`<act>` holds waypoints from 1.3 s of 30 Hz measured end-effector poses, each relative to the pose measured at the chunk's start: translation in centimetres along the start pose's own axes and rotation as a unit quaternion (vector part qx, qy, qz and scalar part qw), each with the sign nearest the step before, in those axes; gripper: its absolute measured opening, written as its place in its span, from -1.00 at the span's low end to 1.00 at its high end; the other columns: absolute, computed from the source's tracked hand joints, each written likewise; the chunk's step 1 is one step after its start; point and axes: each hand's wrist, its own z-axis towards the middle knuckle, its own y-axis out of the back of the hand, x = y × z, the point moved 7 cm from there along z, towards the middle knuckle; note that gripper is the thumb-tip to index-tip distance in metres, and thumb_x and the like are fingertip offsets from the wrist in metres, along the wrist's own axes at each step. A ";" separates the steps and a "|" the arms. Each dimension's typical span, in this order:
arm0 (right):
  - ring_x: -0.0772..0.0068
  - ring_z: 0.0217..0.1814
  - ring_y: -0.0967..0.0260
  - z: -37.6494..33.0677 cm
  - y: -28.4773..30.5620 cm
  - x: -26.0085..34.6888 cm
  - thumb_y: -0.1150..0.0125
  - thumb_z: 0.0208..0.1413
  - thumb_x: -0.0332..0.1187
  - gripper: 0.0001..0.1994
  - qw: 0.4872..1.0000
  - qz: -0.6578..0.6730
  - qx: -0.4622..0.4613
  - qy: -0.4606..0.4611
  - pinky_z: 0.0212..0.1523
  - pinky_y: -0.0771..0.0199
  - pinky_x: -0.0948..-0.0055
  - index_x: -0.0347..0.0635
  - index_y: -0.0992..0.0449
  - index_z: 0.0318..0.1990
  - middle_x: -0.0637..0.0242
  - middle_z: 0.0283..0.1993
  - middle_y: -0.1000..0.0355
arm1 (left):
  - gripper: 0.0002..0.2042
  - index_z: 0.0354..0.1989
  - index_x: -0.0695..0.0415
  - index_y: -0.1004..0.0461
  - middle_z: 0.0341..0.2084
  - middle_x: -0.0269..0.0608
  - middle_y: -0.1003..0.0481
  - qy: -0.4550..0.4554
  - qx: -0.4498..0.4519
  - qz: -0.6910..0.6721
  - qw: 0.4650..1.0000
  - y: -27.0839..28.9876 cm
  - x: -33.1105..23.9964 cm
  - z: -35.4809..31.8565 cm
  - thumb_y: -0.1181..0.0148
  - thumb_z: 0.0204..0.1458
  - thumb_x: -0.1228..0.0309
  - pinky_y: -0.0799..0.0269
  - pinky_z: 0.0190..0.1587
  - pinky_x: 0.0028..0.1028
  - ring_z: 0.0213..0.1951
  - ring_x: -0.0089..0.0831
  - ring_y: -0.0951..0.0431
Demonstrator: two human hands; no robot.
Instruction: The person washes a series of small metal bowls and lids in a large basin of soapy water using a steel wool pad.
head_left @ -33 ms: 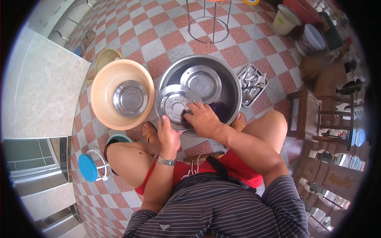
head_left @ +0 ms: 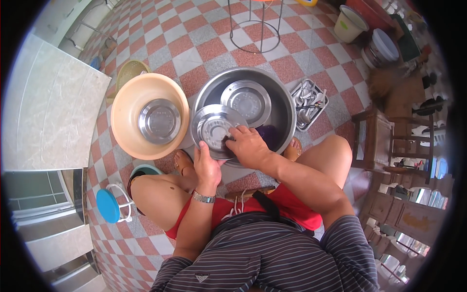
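I am crouched over a large steel basin [head_left: 287, 92] on the checked floor. My left hand [head_left: 206, 163] grips the near rim of a round steel plate [head_left: 211, 127] tilted against the basin's near left edge. My right hand [head_left: 249, 145] presses a dark scrubber [head_left: 227, 141] on the plate's face. Another steel plate [head_left: 246, 101] lies flat inside the basin. Something purple [head_left: 268, 132] shows in the basin beside my right hand. To the left, a peach plastic basin [head_left: 125, 104] holds a steel dish [head_left: 158, 120].
A metal tray of cutlery [head_left: 310, 103] lies right of the steel basin. A wire stand [head_left: 255, 27] and buckets [head_left: 351, 22] stand farther off. Wooden furniture [head_left: 382, 138] lines the right. At left are a white counter [head_left: 46, 107], a yellow basket [head_left: 130, 72] and a blue-topped stool [head_left: 108, 205].
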 end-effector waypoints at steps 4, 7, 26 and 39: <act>0.07 0.14 -0.37 0.4 0.4 0.3 -0.24 -0.01 -0.39 -0.82 1.000 -0.014 -0.007 0.023 0.05 -0.47 0.09 -0.07 -0.67 -0.24 0.20 0.07 -0.45 | -0.42 0.43 0.01 -0.07 0.26 -0.07 -0.32 0.031 0.010 -0.002 0.999 0.3 0.0 0.3 0.17 0.38 -0.06 -0.50 0.09 -0.04 0.22 -0.09 -0.42; 0.07 0.06 -0.42 0.9 0.9 -1.0 -0.24 0.00 -0.40 -0.82 0.995 0.062 -0.074 -0.004 0.02 -0.49 0.14 -0.10 -0.68 -0.23 0.21 -0.03 -0.50 | -0.33 0.47 0.04 -0.01 0.29 0.00 -0.26 0.016 0.008 -0.008 1.000 -0.2 -0.2 0.2 0.15 0.35 -0.13 -0.37 0.21 -0.02 0.29 -0.05 -0.33; 0.29 -0.09 -0.57 1.2 1.1 -4.5 -0.29 0.17 -0.47 -0.86 0.583 0.768 -0.102 -0.243 0.00 -0.52 0.36 -0.30 -0.62 -0.14 0.18 -0.06 -0.60 | -0.40 0.35 0.09 -0.15 0.29 -0.03 -0.26 0.070 -0.004 -0.057 0.996 0.8 1.3 0.4 0.03 0.33 -0.07 -0.32 0.21 -0.04 0.22 -0.14 -0.36; 0.11 0.22 -0.32 -0.7 2.0 3.3 -0.30 -0.12 -0.30 -0.79 0.989 0.025 -0.116 0.089 0.15 -0.38 0.13 -0.10 -0.65 -0.28 0.26 0.07 -0.45 | -0.60 0.23 0.18 -0.33 0.05 -0.17 -0.51 0.014 0.072 -0.060 0.996 -1.0 -1.0 -0.7 -0.10 0.23 0.39 -0.49 0.08 -0.28 0.07 -0.27 -0.53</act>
